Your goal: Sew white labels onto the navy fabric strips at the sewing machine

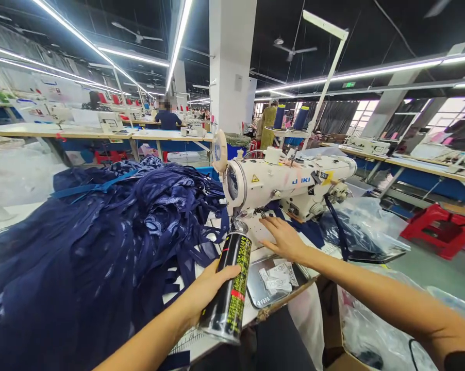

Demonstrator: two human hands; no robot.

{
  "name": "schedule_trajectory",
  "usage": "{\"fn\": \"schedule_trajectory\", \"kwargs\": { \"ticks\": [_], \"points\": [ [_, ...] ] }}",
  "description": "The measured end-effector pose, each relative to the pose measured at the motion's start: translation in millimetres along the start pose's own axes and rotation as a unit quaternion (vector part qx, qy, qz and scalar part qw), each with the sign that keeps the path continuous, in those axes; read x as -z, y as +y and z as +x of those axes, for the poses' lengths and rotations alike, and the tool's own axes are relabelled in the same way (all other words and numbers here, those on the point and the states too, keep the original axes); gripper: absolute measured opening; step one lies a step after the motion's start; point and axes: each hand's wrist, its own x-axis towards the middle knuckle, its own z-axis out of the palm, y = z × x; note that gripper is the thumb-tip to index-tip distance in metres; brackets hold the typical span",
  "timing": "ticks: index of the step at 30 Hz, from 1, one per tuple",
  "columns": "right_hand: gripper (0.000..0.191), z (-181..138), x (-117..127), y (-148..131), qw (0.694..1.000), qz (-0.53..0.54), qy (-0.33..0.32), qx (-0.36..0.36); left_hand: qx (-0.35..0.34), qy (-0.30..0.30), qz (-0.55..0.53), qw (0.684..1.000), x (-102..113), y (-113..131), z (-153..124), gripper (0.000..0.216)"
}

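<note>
My left hand point(213, 281) is wrapped round a black spray can point(232, 293) with yellow lettering and a red band. The can leans with its top toward the needle end of a white sewing machine point(263, 180). My right hand point(282, 237) rests with fingers stretched out on the machine's bed, under the arm. Whether anything lies beneath those fingertips is hidden. Close below it, small white printed labels point(281, 277) lie on a dark metal plate point(259, 296) at the table's front edge.
A big heap of navy fabric and straps point(139, 221) covers the table's left side. Plastic-wrapped dark cloth point(348, 232) lies right of the machine. A red stool point(437, 229) stands on the floor at right. Behind, a person in a dark top point(167, 119) sits among other machines.
</note>
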Motion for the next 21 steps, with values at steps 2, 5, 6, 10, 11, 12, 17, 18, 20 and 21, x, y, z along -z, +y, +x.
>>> {"fn": "schedule_trajectory", "kwargs": {
  "ticks": [2,5,6,10,11,12,17,18,20,21],
  "points": [
    [0.054,-5.1,-5.7,13.8,0.998,-0.046,-0.036,-0.027,0.005,0.000,0.025,1.000,0.7,-5.7,-14.7,0.050],
    [0.050,-4.1,-11.8,22.2,0.996,-0.025,-0.057,-0.065,0.016,-0.011,0.053,0.998,-2.7,-15.3,-36.4,0.055],
    [0.049,-2.8,-10.9,20.7,0.996,0.006,-0.054,-0.069,0.015,-0.016,0.060,0.998,-4.3,-18.5,-42.8,0.057],
    [0.045,-3.2,7.4,-7.3,0.963,0.263,-0.044,-0.046,-0.006,-0.033,0.091,0.995,-9.2,-29.7,-63.1,0.060],
    [0.045,-5.9,13.7,-18.5,0.942,0.330,-0.050,-0.032,-0.020,-0.033,0.099,0.994,-10.2,-31.6,-67.2,0.060],
    [0.046,-9.4,19.7,-30.5,0.922,0.383,-0.059,-0.014,-0.036,-0.032,0.111,0.993,-11.1,-32.9,-71.2,0.059],
    [0.050,-28.9,40.1,-83.2,0.870,0.483,-0.083,0.045,-0.130,-0.019,0.201,0.971,-15.1,-35.2,-92.4,0.054],
    [0.051,-31.1,42.6,-90.0,0.866,0.492,-0.077,0.049,-0.147,-0.014,0.214,0.966,-15.0,-35.7,-97.1,0.054],
    [0.052,-34.2,47.0,-101.0,0.860,0.502,-0.058,0.068,-0.177,-0.003,0.227,0.958,-14.0,-38.4,-107.2,0.056],
    [0.052,-35.5,48.8,-105.8,0.858,0.505,-0.049,0.080,-0.188,0.003,0.229,0.955,-13.2,-40.8,-112.9,0.058]
  ]
}}
